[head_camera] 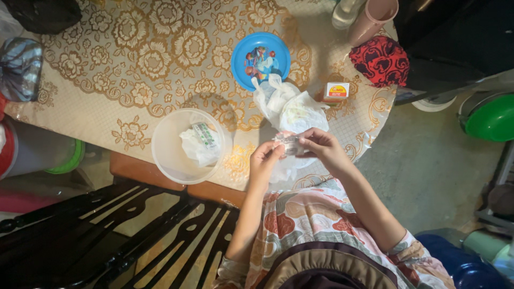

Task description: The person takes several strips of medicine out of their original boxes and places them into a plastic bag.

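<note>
blue plate (261, 60), clear tub (184, 145), red patterned cloth (381, 60), pink cup (375, 16), green basin (491, 119)

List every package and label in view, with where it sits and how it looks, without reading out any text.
Small box: on the tablecloth beside the red patterned cloth; rectangular, orange sides, white face with a red and yellow label.
Packet: inside the clear plastic tub, on crumpled white wrapping; flat, oblong, white and green.
Small clear wrapper: pinched between the left hand and right hand, over a white plastic bag; shiny, transparent.

We see left hand (266, 156) and right hand (320, 147) pinching a small clear packet (289, 143) above white plastic bag (292, 112); clear bowl (166, 160) nearby.
</note>
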